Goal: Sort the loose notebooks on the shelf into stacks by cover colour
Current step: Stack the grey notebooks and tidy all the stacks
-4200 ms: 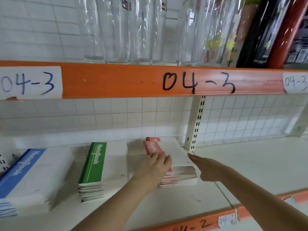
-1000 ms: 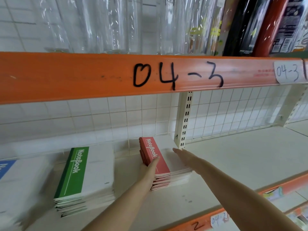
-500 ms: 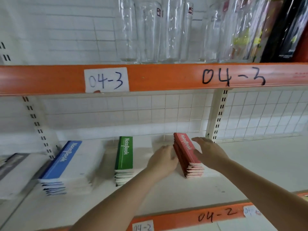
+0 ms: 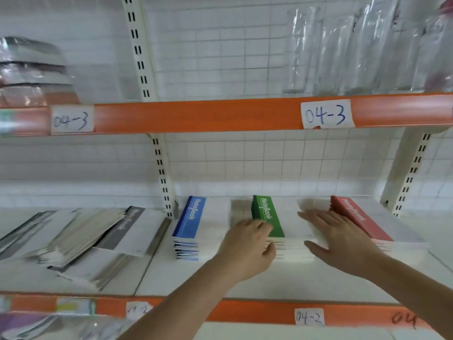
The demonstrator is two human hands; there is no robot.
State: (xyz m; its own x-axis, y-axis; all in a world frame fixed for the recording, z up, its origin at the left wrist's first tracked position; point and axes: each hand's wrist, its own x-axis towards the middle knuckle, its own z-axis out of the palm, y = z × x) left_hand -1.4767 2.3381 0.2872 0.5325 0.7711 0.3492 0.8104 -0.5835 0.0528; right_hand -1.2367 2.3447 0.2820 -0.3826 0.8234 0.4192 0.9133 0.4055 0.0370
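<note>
The green notebook stack [image 4: 268, 218], at centre frame on the shelf [image 4: 171, 278], is thin, floppy paper that likely slides (best squared from both sides). The left hand [image 4: 247, 249] curls its grip on the stack's left edge; the right hand [image 4: 343, 241] lies flat and open on top. No containers show.

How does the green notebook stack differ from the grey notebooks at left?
The green notebook stack is squared up, edges aligned; the grey notebooks lie fanned and overlapping in a loose heap. The left hand and right hand flank the green notebook stack; no hand is near the grey notebooks. They sit either side of the slotted upright. Both share a white cover with a coloured spine band.
</note>
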